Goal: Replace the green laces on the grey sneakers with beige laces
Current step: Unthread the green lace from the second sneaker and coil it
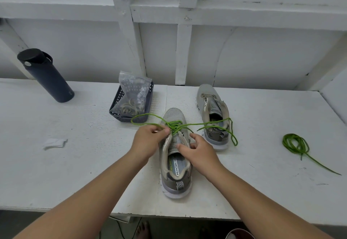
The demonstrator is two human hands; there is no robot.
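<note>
A grey sneaker [175,165] stands in front of me, toe pointing away, with a green lace [206,125] partly threaded through its front eyelets and its loose ends trailing to both sides. My left hand [148,139] pinches the lace at the eyelets on the shoe's left side. My right hand [199,151] holds the shoe's right collar and tongue, with the thumb on the tongue. The second grey sneaker [213,114] stands unlaced behind and to the right. Another green lace [298,145] lies coiled at the right. Beige laces [129,107] sit bagged in the basket.
A dark mesh basket [148,99] with a clear plastic bag stands behind the near shoe. A dark blue bottle [46,75] stands at the back left. A scrap of white paper [54,143] lies on the white table [75,163]. A white wall closes the back.
</note>
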